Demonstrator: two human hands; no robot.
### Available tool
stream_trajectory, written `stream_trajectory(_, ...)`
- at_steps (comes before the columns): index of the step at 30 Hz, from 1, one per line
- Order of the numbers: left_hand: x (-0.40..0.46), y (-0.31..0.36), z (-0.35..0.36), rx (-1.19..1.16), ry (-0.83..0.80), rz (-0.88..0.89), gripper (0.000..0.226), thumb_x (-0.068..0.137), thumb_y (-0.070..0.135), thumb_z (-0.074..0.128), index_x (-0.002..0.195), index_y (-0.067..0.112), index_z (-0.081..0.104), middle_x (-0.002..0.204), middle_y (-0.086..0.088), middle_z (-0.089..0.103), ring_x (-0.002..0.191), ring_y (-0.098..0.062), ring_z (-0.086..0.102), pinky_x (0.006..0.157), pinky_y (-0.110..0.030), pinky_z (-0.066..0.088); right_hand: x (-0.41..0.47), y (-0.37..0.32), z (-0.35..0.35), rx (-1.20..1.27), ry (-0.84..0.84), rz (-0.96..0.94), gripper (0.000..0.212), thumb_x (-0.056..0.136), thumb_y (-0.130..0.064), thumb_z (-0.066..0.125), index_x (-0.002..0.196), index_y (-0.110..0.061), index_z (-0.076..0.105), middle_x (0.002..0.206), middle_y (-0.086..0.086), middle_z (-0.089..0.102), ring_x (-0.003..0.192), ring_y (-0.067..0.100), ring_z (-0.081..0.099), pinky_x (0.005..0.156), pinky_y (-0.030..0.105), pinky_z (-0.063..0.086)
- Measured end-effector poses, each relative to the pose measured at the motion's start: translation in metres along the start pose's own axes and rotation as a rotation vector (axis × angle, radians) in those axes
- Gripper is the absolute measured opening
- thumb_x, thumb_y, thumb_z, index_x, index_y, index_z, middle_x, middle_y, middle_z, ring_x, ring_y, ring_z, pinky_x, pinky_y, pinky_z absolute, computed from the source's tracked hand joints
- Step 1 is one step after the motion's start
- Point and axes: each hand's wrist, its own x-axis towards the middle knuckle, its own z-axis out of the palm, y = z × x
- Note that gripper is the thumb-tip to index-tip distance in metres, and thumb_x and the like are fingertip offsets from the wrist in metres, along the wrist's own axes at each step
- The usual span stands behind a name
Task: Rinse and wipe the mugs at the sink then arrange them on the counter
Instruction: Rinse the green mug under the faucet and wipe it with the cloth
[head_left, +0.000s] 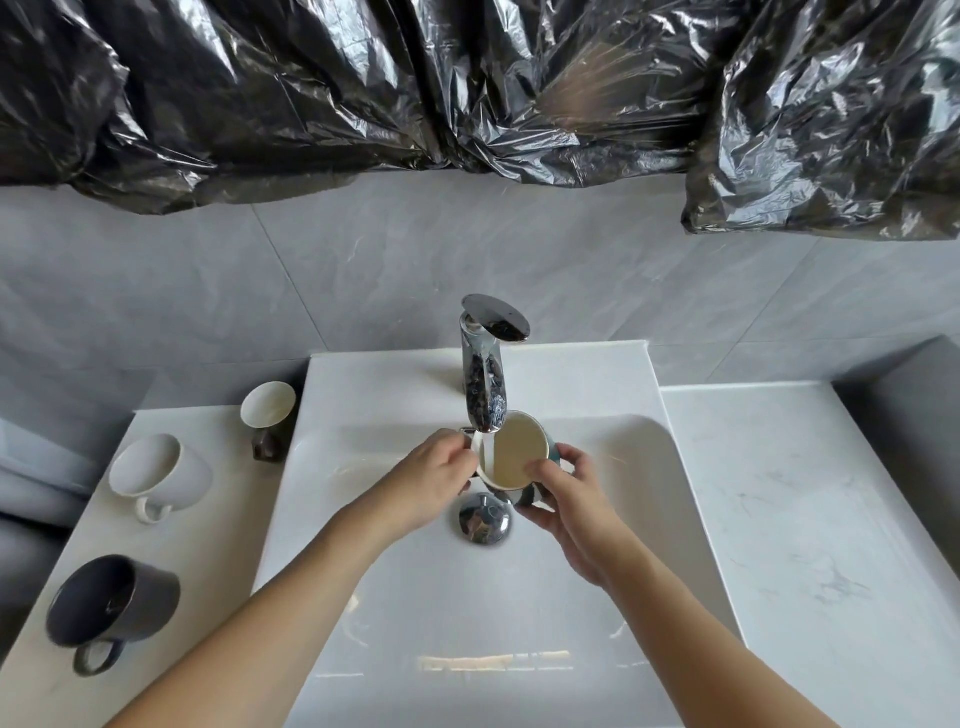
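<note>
A teal mug (517, 457) with a cream inside sits under the chrome faucet (485, 384), and a stream of water runs into it. My left hand (439, 475) grips its left rim and my right hand (569, 501) wraps its right side. Both hold it over the white sink (649, 493), above the chrome drain plug (484, 519). On the left counter (104, 545) stand three more mugs: a white-and-brown one (267, 410) at the back, a white one (156, 475) in the middle, a dark grey one (111, 610) nearest me.
The right counter (810, 519) is white marble. Black plastic sheeting (467, 88) hangs over the grey tiled wall behind the sink. A grey ledge (914, 405) rises at the far right.
</note>
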Motion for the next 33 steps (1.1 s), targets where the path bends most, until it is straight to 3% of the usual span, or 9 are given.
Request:
stream_trajectory(6,0.003,0.011,-0.005,0.108,-0.013,0.110,0.024,0.095,0.022,0.041,0.079,0.005,0.046,0.088,0.001,0.045,0.082,-0.012,0.049,0.081,-0.030,0.037,0.007,-0.033,-0.012,-0.298,-0.159,0.102,0.033,0.096,-0.039,0.059,0.111,-0.010,0.065,0.067,-0.008,0.062,0.065,0.009,0.058,0.097,0.046,0.053)
stream_trajectory(8,0.004,0.009,-0.004,0.112,-0.008,0.125,0.022,0.098,0.016,0.042,0.077,0.011,0.046,0.086,0.005,0.043,0.079,-0.006,0.047,0.079,-0.026,0.034,0.010,-0.042,-0.014,-0.322,-0.183,0.129,0.027,0.098,-0.034,0.056,0.104,-0.010,0.068,0.071,-0.004,0.067,0.068,0.011,0.062,0.094,0.040,0.056)
stream_trajectory(11,0.004,0.000,0.007,-0.126,0.086,0.118,0.008,0.094,0.026,0.048,0.099,0.023,0.054,0.098,0.003,0.055,0.090,-0.022,0.058,0.094,-0.035,0.046,0.012,-0.043,-0.015,-0.266,-0.185,0.068,0.025,0.098,-0.022,0.058,0.111,-0.003,0.066,0.081,-0.001,0.075,0.076,0.009,0.070,0.081,0.026,0.057)
stream_trajectory(14,0.000,-0.011,0.020,-0.317,0.174,0.023,0.049,0.076,0.051,0.055,0.124,0.043,0.046,0.120,0.018,0.057,0.094,-0.021,0.069,0.099,-0.045,0.050,0.014,-0.030,-0.016,-0.199,-0.117,0.002,0.031,0.094,-0.019,0.065,0.117,0.003,0.063,0.095,0.007,0.073,0.088,0.013,0.069,0.097,0.033,0.055)
stream_trajectory(16,-0.005,-0.008,0.029,-0.358,0.151,-0.069,0.052,0.077,0.055,0.057,0.122,0.029,0.057,0.114,0.009,0.066,0.088,-0.022,0.073,0.094,-0.048,0.054,0.013,-0.023,-0.015,-0.175,-0.112,-0.039,0.035,0.089,-0.021,0.071,0.116,0.002,0.064,0.104,0.013,0.072,0.093,0.015,0.068,0.100,0.034,0.054)
stream_trajectory(18,-0.006,-0.003,0.037,-0.342,0.067,-0.119,0.037,0.090,0.049,0.053,0.099,0.017,0.070,0.094,-0.003,0.075,0.082,-0.023,0.074,0.086,-0.044,0.059,0.009,-0.021,-0.013,-0.192,-0.135,-0.060,0.038,0.084,-0.023,0.073,0.114,-0.001,0.066,0.103,0.011,0.071,0.092,0.013,0.067,0.100,0.033,0.052)
stream_trajectory(23,-0.003,0.003,0.036,-0.178,0.093,-0.128,0.040,0.093,0.026,0.040,0.086,-0.002,0.067,0.075,-0.007,0.076,0.068,-0.022,0.074,0.075,-0.046,0.061,0.009,-0.024,-0.012,-0.328,-0.136,0.022,0.071,0.063,-0.042,0.080,0.123,-0.012,0.056,0.105,0.004,0.068,0.090,0.014,0.064,0.097,0.040,0.052)
stream_trajectory(28,0.002,0.001,0.028,0.047,0.136,-0.056,0.037,0.095,0.026,0.037,0.082,0.002,0.061,0.076,-0.008,0.074,0.072,-0.023,0.074,0.078,-0.043,0.059,0.015,-0.038,-0.013,-0.480,-0.151,0.035,0.026,0.089,-0.036,0.069,0.097,-0.011,0.068,0.080,0.000,0.070,0.080,0.015,0.065,0.099,0.043,0.052)
stream_trajectory(33,-0.001,-0.006,0.045,-0.388,0.064,-0.121,0.023,0.100,0.030,0.050,0.104,0.011,0.062,0.092,-0.013,0.074,0.079,-0.026,0.075,0.080,-0.045,0.061,0.010,-0.028,-0.012,-0.361,-0.092,-0.075,0.028,0.086,-0.028,0.075,0.099,-0.003,0.071,0.095,0.013,0.075,0.089,0.021,0.070,0.099,0.042,0.052)
